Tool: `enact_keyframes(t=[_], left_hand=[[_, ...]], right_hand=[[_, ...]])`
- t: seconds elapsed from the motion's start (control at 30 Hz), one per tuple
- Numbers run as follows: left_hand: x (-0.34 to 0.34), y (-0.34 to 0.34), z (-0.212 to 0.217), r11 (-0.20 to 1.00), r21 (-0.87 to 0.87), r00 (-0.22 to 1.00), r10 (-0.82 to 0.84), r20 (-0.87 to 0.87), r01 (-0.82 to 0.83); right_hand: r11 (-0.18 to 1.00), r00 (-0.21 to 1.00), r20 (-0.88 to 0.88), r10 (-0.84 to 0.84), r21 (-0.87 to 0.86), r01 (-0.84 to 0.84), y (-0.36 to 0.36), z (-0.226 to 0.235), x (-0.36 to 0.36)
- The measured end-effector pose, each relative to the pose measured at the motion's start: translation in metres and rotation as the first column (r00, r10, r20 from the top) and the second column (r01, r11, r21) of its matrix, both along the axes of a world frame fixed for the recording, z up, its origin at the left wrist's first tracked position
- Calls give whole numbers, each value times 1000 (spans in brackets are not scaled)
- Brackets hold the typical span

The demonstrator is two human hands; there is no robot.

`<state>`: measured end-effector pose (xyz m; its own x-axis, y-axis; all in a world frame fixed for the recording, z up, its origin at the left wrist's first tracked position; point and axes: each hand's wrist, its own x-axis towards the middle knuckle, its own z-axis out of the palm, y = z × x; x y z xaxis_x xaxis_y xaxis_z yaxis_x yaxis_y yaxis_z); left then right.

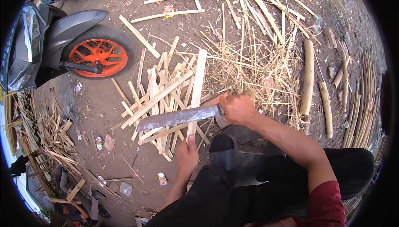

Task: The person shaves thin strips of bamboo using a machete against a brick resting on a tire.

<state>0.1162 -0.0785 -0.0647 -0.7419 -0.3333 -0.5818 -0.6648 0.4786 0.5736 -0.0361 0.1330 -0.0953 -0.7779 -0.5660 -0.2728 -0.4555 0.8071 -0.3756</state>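
My right hand (pixel 240 109) is closed around the handle of a machete (pixel 178 117), whose broad grey blade points left. The blade lies across a pale bamboo strip (pixel 199 75). My left hand (pixel 187 156) grips the near end of that strip, thumb on top. From there the strip stands up and away from me, over a heap of split bamboo pieces (pixel 160 91). Most of the machete's handle is hidden in my fist. Just right of the strip, beyond my right hand, spreads a tangle of thin bamboo shavings (pixel 257 69).
A motorcycle wheel with an orange rim (pixel 99 58) stands at the far left. Bamboo poles (pixel 307 77) lie on the right. Long strips (pixel 264 8) are scattered at the back. Another person (pixel 79 208) sits at the lower left near more split bamboo (pixel 58 143). Litter dots the dirt.
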Motion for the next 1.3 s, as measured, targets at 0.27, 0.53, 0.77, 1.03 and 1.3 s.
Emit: enact_keyframes(t=[0.27,0.53,0.77,1.03,1.3], left_hand=[[50,-23,45,999,8,989,38,144,-39],[-9,4,-8,999,-5,999,-44,28,44],[-8,19,30,979,-152,985,-115,125,133],[89,-36,56,966,-253,954,19,300,60],[45,-4,23,995,-91,991,-21,135,34]], right_hand=[[557,594,-131,-794,233,797,224,-44,-132],[978,959,193,-208,41,204,26,9,-35],[992,993,117,-14,129,-1,51,-16,-29],[340,329,86,-940,275,899,189,-33,-130],[868,876,140,-462,275,414,135,-20,-95]])
